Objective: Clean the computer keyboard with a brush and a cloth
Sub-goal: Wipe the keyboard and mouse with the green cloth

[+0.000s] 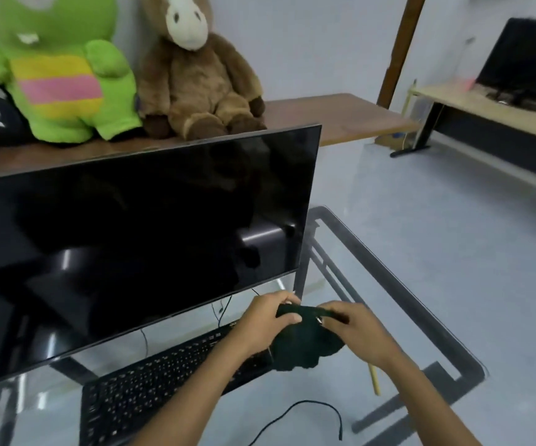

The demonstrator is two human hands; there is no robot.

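A black keyboard lies slanted on the glass table, in front of a dark monitor. Above its right end, both hands hold a dark green cloth that hangs down bunched. My left hand grips the cloth's upper left edge. My right hand pinches its upper right edge. A thin wooden stick, possibly the brush handle, pokes out on the table under my right forearm; its head is hidden.
A large black monitor stands right behind the keyboard. A loose black cable curls on the glass near the front. Two plush toys sit on a wooden bench behind. Another desk stands at the far right.
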